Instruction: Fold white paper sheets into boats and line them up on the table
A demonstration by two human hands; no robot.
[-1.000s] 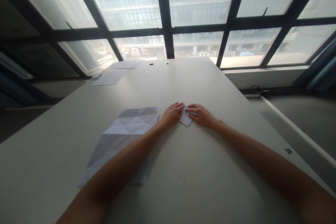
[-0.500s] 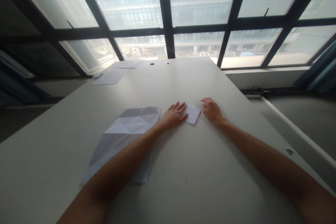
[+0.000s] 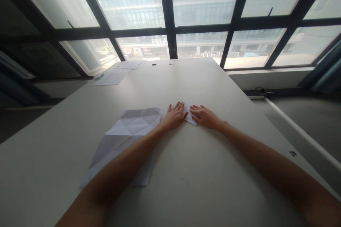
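Observation:
A small folded piece of white paper (image 3: 190,117) lies flat on the white table (image 3: 186,159), partly covered from both sides. On its left part rests my left hand (image 3: 175,116), palm down with the fingers stretched out. My right hand (image 3: 204,116) lies over its right part, fingers extended and pressing flat. A strip of the paper shows between the two hands. Under my left forearm is a larger creased sheet of paper (image 3: 133,122), spread out with fold lines across it.
More white sheets (image 3: 113,77) lie at the table's far left corner. Two small holes are near the far edge, below large framed windows. A small dark mark (image 3: 292,153) sits by the right edge. A white pipe (image 3: 301,129) runs beyond that edge.
My right hand has moved left from beside the folded paper onto its right part. My left hand has shifted slightly left, still on the paper.

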